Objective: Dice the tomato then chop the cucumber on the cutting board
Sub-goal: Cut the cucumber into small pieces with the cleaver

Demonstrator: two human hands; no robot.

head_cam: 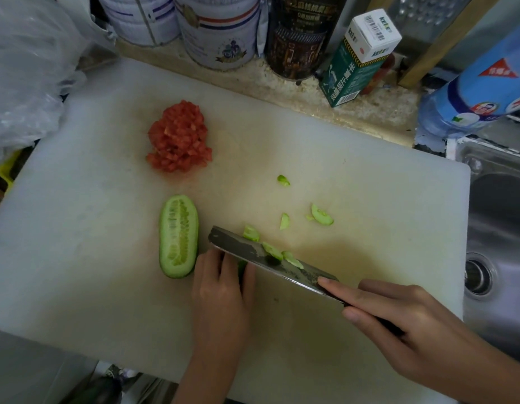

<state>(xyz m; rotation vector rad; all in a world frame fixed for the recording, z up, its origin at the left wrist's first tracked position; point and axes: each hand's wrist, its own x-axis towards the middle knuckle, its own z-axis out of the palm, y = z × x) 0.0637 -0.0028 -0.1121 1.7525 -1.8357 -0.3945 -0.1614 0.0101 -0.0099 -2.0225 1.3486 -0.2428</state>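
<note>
A pile of diced tomato (pixel 179 138) lies at the back left of the white cutting board (pixel 369 176). A cucumber half (pixel 178 235) lies cut face up in front of it. My left hand (pixel 224 290) holds down another cucumber piece, mostly hidden under its curled fingers. My right hand (pixel 410 319) grips the dark handle of a cleaver (pixel 264 255), forefinger along the blade's spine. The blade stands right against my left fingertips, with cucumber slices (pixel 277 253) stuck to its side. Loose slices (pixel 321 214) lie scattered on the board beyond the blade.
Tins (pixel 221 30) and a green and white carton (pixel 360 56) stand along the counter behind the board. A clear plastic bag (pixel 28 68) lies at the left. A steel sink (pixel 497 234) borders the board's right edge, with a blue bottle (pixel 480 91) above it.
</note>
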